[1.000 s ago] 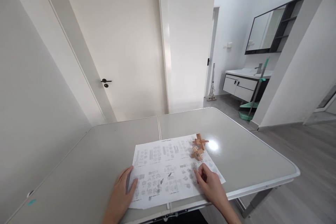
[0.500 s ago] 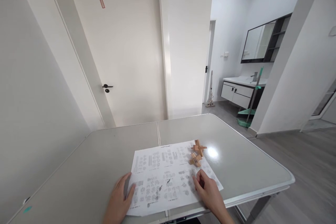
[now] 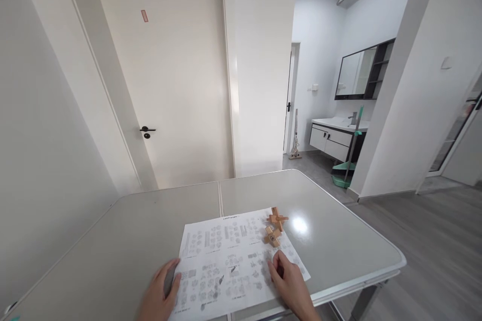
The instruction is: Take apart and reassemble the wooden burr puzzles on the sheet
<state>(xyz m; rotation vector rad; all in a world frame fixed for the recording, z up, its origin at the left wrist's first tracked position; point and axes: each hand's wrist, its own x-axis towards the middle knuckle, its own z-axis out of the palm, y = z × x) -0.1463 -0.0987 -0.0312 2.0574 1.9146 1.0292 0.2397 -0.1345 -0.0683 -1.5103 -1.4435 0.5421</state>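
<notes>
A white printed sheet [image 3: 226, 286] with rows of small grey figures lies on the table. My left hand [image 3: 158, 288] is at its left edge, thumb and fingers apart, with the thumb by the paper and nothing held. Resting on the right part of the sheet, my right hand [image 3: 289, 278] has its fingers curled in, and no object shows in them. Just beyond it sits a wooden interlocking puzzle piece [image 3: 272, 236], cross-shaped. A second wooden cross-shaped puzzle [image 3: 277, 218] stands behind that one, at the sheet's far right corner.
The grey folding table [image 3: 161, 230] has a metal rim and a seam across its middle. Past its far edge is a closed door [image 3: 176, 85]. At the right back are a washbasin cabinet [image 3: 331, 140], a mop [image 3: 295, 135] and a green dustpan [image 3: 342, 179].
My view has turned a little to the right and up, so everything appears shifted left and lower. Both hands, the sheet and the wooden puzzles keep their places relative to each other.
</notes>
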